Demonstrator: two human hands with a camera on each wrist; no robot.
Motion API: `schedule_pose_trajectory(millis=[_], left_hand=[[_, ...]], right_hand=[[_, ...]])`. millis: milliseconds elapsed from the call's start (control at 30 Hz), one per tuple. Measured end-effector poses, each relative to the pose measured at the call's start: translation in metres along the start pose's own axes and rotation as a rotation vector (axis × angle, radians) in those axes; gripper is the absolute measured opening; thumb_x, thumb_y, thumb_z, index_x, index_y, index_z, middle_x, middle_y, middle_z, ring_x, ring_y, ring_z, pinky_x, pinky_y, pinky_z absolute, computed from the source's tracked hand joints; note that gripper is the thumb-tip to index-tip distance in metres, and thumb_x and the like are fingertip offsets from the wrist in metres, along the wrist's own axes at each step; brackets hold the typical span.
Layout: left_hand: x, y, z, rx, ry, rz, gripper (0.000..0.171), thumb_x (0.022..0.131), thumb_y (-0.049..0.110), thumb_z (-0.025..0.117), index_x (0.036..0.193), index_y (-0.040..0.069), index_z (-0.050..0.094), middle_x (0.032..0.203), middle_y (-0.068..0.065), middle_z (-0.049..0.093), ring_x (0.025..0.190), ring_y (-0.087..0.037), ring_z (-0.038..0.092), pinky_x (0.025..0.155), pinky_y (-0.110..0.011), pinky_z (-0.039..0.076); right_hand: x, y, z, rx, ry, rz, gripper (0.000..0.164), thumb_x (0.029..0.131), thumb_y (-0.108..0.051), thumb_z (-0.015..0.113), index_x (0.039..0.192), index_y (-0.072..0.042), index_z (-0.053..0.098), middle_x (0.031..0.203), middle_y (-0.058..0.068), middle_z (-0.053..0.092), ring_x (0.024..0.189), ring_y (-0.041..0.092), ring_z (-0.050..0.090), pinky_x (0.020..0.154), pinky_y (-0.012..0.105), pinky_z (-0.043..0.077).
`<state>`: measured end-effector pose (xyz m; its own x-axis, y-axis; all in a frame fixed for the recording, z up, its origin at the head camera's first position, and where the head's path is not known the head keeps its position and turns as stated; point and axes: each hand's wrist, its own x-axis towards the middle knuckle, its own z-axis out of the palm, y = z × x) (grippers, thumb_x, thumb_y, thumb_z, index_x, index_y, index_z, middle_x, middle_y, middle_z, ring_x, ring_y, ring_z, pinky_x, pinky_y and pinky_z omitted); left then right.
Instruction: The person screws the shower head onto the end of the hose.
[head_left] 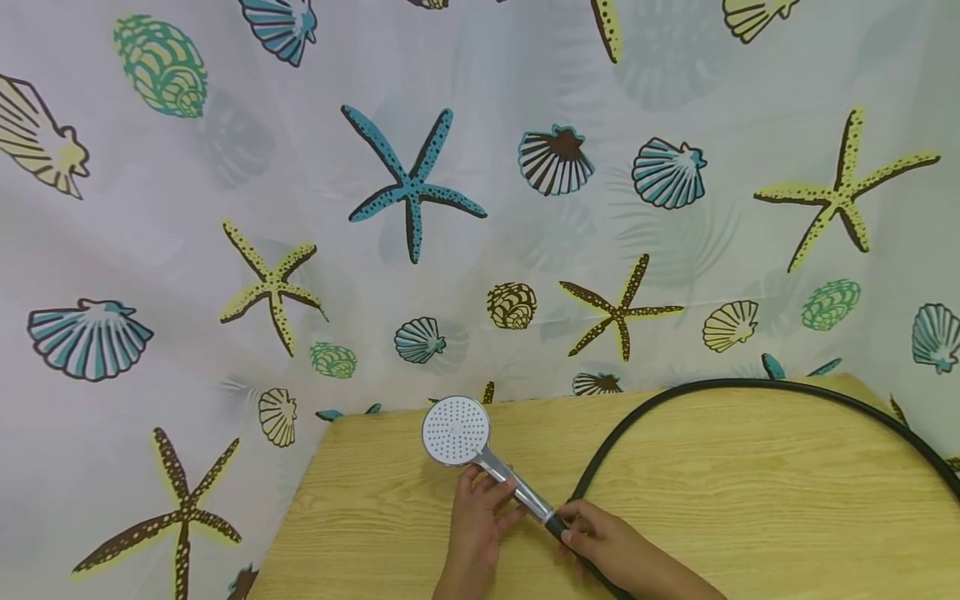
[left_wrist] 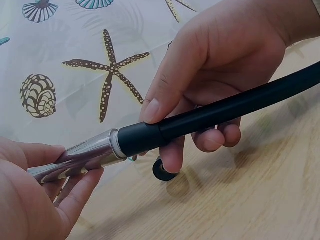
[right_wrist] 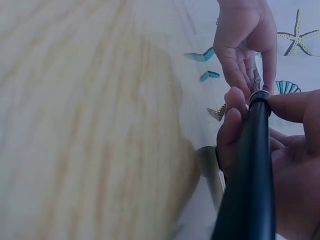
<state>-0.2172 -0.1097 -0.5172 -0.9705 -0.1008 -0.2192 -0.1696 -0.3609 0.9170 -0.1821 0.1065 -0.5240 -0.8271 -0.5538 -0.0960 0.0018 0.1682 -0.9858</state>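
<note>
A chrome shower head (head_left: 456, 430) with a round white spray face points its face up and toward me. My left hand (head_left: 476, 521) grips its handle (head_left: 525, 496) from below, fingers and thumb around the chrome. At the handle's lower end, my right hand (head_left: 611, 546) pinches the black collar of a shower hose (left_wrist: 220, 116) between thumb and fingers. The collar meets the handle in line, with a thin pale ring (left_wrist: 116, 144) showing at the joint. Behind the right fingers in the left wrist view is a round black end piece (left_wrist: 165, 170).
A long black stretch of hose (head_left: 750, 382) arcs over the back of the wood-grain table (head_left: 360, 500) and off to the right. A white curtain (head_left: 465, 275) printed with starfish and shells hangs behind and at both sides.
</note>
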Motion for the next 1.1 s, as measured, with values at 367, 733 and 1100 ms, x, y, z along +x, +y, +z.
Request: schedule_pose_trajectory(millis=[367, 733, 1100], left_hand=[[0.0014, -0.0017, -0.0008, 0.003, -0.005, 0.003, 0.065, 0.089, 0.004, 0.072, 0.144, 0.007, 0.038, 0.134, -0.014, 0.062, 0.101, -0.016, 0.069, 0.087, -0.044, 0.063], [0.0033, -0.0038, -0.0019, 0.004, -0.015, 0.008, 0.066, 0.09, 0.005, 0.073, 0.145, 0.007, 0.037, 0.132, -0.012, 0.063, 0.1, -0.015, 0.07, 0.085, -0.042, 0.064], [0.0024, -0.0035, -0.0014, 0.013, -0.012, 0.001, 0.066, 0.09, 0.007, 0.073, 0.146, 0.007, 0.038, 0.134, -0.013, 0.063, 0.1, -0.016, 0.07, 0.086, -0.042, 0.064]], right_hand=[[0.0005, 0.001, 0.0008, 0.023, 0.015, -0.002, 0.034, 0.105, -0.027, 0.054, 0.131, -0.006, 0.052, 0.111, 0.016, 0.063, 0.081, 0.018, 0.062, 0.068, 0.023, 0.05], [0.0025, 0.0008, 0.0038, 0.0, 0.065, -0.004, 0.033, 0.098, -0.026, 0.066, 0.124, -0.007, 0.058, 0.108, 0.011, 0.06, 0.072, 0.015, 0.063, 0.06, 0.02, 0.052], [0.0037, 0.0016, 0.0045, 0.001, 0.076, 0.002, 0.031, 0.098, -0.024, 0.066, 0.123, -0.008, 0.059, 0.108, 0.011, 0.06, 0.073, 0.017, 0.064, 0.06, 0.021, 0.053]])
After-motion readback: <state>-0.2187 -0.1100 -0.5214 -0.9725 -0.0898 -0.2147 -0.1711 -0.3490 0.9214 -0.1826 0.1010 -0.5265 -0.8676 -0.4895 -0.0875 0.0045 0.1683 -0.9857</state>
